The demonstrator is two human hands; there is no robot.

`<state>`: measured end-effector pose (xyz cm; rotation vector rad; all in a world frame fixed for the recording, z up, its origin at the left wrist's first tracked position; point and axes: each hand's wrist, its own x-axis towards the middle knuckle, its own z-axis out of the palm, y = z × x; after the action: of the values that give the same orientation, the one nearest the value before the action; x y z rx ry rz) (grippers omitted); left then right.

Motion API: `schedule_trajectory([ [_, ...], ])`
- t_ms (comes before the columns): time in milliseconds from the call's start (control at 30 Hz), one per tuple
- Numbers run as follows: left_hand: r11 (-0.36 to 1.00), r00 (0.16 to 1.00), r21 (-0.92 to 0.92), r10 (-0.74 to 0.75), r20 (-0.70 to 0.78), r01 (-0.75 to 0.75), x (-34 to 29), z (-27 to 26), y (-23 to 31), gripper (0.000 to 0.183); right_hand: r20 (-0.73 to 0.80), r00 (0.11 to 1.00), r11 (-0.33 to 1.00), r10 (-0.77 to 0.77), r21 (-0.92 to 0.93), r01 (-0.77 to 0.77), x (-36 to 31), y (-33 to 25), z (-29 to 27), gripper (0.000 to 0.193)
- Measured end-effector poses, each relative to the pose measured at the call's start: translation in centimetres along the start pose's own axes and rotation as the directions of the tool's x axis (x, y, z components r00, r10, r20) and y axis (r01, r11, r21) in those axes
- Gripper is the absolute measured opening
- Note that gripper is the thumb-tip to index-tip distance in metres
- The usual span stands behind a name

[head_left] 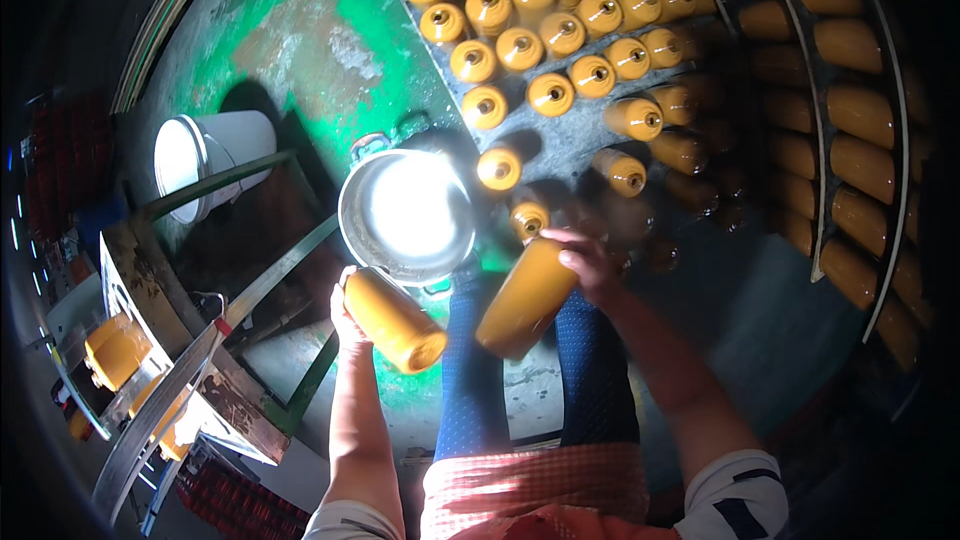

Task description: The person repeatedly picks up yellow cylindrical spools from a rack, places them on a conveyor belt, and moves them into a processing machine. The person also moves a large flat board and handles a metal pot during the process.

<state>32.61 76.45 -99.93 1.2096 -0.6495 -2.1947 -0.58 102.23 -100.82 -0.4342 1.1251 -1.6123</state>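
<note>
My left hand is closed round a glossy mustard-yellow bottle, tilted with its broad base toward the lower right. In my right hand is a second mustard-yellow bottle, gripped near its upper end and slanting down to the left. The two bottles are apart, in front of my legs. Just beyond them stands a wide metal pot with handles. Glare whitens its inside, so the contents cannot be made out. Close past my right hand is another yellow bottle, on the floor.
Several rows of matching bottles stand on the floor ahead and to the right. More bottles line curved racks at the far right. A white bucket stands left of the pot. A wooden-and-metal frame is at my left.
</note>
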Motion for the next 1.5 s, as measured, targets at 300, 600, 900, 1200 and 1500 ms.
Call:
schedule_trajectory([
  [300, 0.844, 0.936, -0.428, -0.222, 0.273, 0.325, 1.8, -6.8, -1.5, 0.042, 0.372, 0.866, 0.756, 0.334, 0.444, -0.482, 4.9, 11.3, 11.9, 0.037],
  [600, 0.759, 0.734, -0.386, -0.174, 0.656, 0.525, 4.5, -9.3, -2.0, 0.048, 0.401, 0.840, 0.357, 0.365, 0.773, -0.524, 6.6, 10.7, 18.0, 0.024],
  [900, 0.769, 0.725, -0.385, -0.143, 0.674, 0.510, 3.8, -8.2, -1.9, 0.055, 0.461, 0.840, 0.372, 0.287, 0.754, -0.541, 5.6, 14.1, 17.9, 0.035],
  [1200, 0.734, 0.701, -0.435, -0.079, 0.708, 0.522, 3.6, -7.0, -3.3, 0.054, 0.377, 0.883, 0.606, 0.281, 0.644, -0.468, 5.1, 10.2, 17.5, 0.039],
  [1500, 0.905, 0.911, -0.337, -0.114, 0.397, 0.260, 2.6, -3.2, -3.2, 0.055, 0.171, 0.974, 0.822, 0.147, 0.528, -0.216, 1.3, 10.3, 9.4, 0.036],
])
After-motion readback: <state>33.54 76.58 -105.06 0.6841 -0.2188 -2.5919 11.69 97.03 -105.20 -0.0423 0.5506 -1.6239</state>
